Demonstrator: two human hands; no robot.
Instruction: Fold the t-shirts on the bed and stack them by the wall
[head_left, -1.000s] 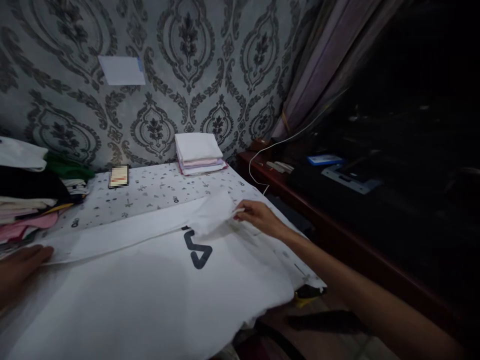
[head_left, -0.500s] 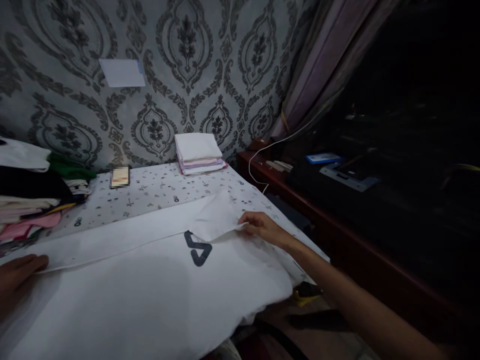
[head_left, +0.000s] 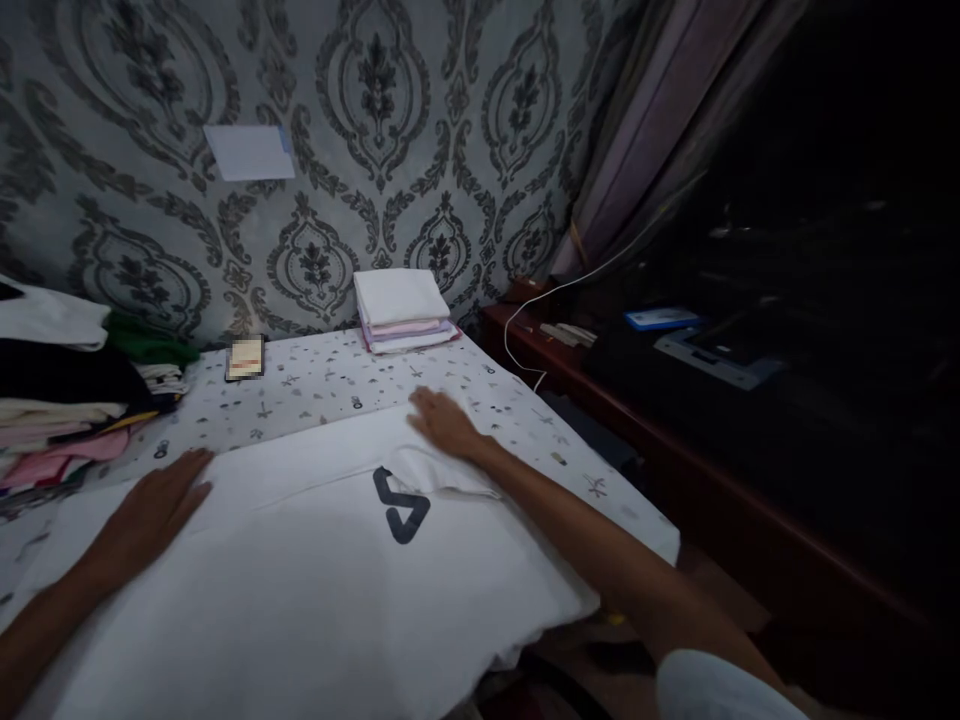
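Note:
A white T-shirt [head_left: 285, 590] with a dark angular print [head_left: 405, 510] lies spread across the bed in front of me, its far side folded over in a long strip. Flat on the left part of that strip rests my left hand [head_left: 161, 490], fingers stretched out. My right hand [head_left: 442, 420] is on the far right end of the strip, its fingers loosely extended and slightly blurred, pinching nothing that I can see. Beneath my right wrist, the sleeve [head_left: 442, 475] is bunched beside the print.
Folded clothes [head_left: 405, 300] are stacked by the wall. More clothes [head_left: 67, 390] pile up at the left. A phone-like object [head_left: 245, 358] lies on the patterned sheet [head_left: 315, 385]. A white cable [head_left: 517, 320] hangs over dark red furniture [head_left: 660, 430] at the right.
My right hand has let go of the shirt's raised corner and moved left and away from me onto the fold. My left hand has released its edge and slid right, now flat.

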